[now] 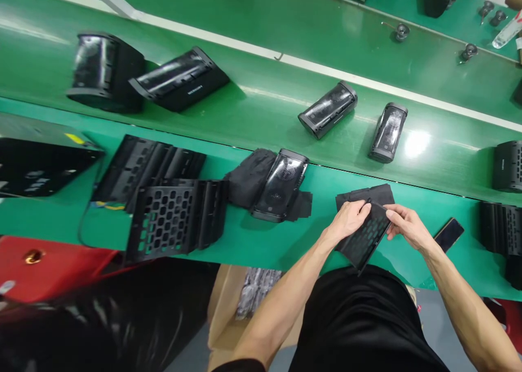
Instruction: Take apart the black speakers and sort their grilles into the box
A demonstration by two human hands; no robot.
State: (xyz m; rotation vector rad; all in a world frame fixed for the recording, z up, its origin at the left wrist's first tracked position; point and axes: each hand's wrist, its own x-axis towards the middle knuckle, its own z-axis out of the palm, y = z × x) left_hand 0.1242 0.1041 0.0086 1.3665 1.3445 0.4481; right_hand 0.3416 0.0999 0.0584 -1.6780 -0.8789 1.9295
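A black perforated speaker grille panel (pixel 364 241), tilted, is held between my two hands over the near table edge. My left hand (pixel 349 218) grips its upper left edge, thumb on top. At the upper right edge my right hand (pixel 406 228) pinches the panel between thumb and fingers. Dark thin material appears to cover the panel's holes. Under and behind it lie black fabric sheets (pixel 383 191) on the green table. To the left, a black speaker with a glossy front (pixel 281 184) rests beside a pile of black cloth (pixel 250 177).
Black grille panels (pixel 167 219) are stacked at left, near a dark box-shaped device (pixel 44 160). A phone (pixel 449 234) lies right of my hands. Several speakers, including one (pixel 389 131), sit on the green conveyor (pixel 253 124). More grilles (pixel 495 225) stand far right. An open carton (pixel 228 307) is below.
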